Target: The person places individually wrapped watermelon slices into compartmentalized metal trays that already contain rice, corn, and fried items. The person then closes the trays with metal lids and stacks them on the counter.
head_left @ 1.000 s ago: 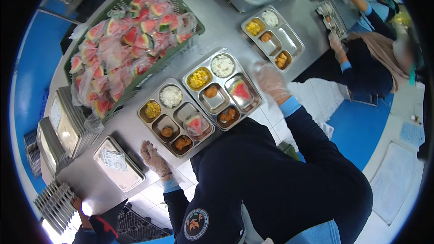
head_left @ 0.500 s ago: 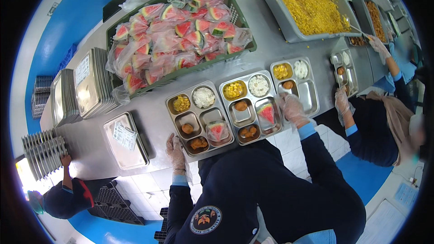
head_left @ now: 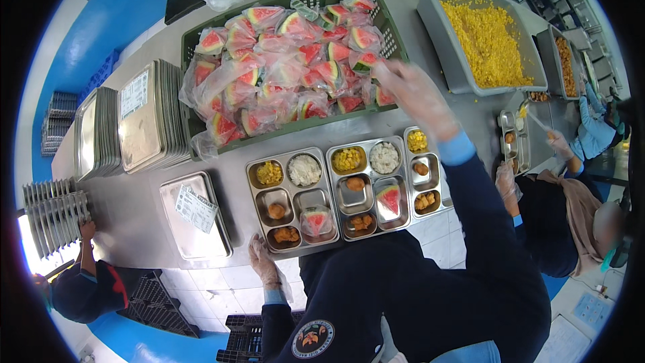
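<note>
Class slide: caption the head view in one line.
Right hand at a green crate of bagged watermelon, left hand beside steel food trays.

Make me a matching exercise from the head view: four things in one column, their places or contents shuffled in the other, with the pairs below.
Column one:
1. Green crate
2. Left hand
3. Gray tub
4. Right hand

Column two:
A. At the crate's right end
B. Holds yellow food
C. Holds bagged watermelon
D. By the near left corner of a filled tray

Pairs: 1-C, 2-D, 3-B, 4-A.
</note>
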Tool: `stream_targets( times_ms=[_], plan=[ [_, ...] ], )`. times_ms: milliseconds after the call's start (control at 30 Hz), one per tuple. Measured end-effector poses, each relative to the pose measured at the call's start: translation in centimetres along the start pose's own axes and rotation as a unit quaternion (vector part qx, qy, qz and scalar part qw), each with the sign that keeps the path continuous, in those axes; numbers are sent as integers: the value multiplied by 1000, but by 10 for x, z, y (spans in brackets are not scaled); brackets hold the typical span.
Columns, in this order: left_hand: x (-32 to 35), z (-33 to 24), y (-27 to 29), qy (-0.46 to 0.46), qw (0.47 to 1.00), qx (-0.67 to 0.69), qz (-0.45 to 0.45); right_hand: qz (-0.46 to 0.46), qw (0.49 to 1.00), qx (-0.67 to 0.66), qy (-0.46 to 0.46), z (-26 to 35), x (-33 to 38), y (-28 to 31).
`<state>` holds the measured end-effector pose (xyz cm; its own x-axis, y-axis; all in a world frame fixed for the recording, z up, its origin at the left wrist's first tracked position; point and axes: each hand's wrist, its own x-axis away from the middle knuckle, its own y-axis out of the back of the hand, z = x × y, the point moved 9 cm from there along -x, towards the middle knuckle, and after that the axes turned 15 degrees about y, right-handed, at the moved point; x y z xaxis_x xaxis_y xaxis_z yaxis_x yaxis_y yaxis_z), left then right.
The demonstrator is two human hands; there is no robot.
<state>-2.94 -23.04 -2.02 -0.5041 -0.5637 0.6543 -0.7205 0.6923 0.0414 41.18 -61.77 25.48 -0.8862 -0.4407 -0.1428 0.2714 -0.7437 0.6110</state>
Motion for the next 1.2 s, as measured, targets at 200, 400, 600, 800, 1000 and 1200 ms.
stream_targets(
  times_ms=[200,400,600,800,1000,1200],
  plan=[
    [-6,26,23,47,996,73,-14,-72,915,-332,-217,-76,-142,-94],
    [-12,30,24,60,996,64,-10,-84,955,-232,-161,-142,-206,-110],
    [-21,39,36,93,993,70,-8,-218,867,-346,-284,-166,-194,-123],
    [-3,9,24,41,999,32,12,-246,866,-378,-216,-124,-174,-102],
    [52,-70,-17,-158,977,-139,-42,-180,822,-536,-64,-35,-83,-70],
    [80,-123,-142,-199,960,-88,175,-45,828,-554,-75,11,55,-43]
  ],
)
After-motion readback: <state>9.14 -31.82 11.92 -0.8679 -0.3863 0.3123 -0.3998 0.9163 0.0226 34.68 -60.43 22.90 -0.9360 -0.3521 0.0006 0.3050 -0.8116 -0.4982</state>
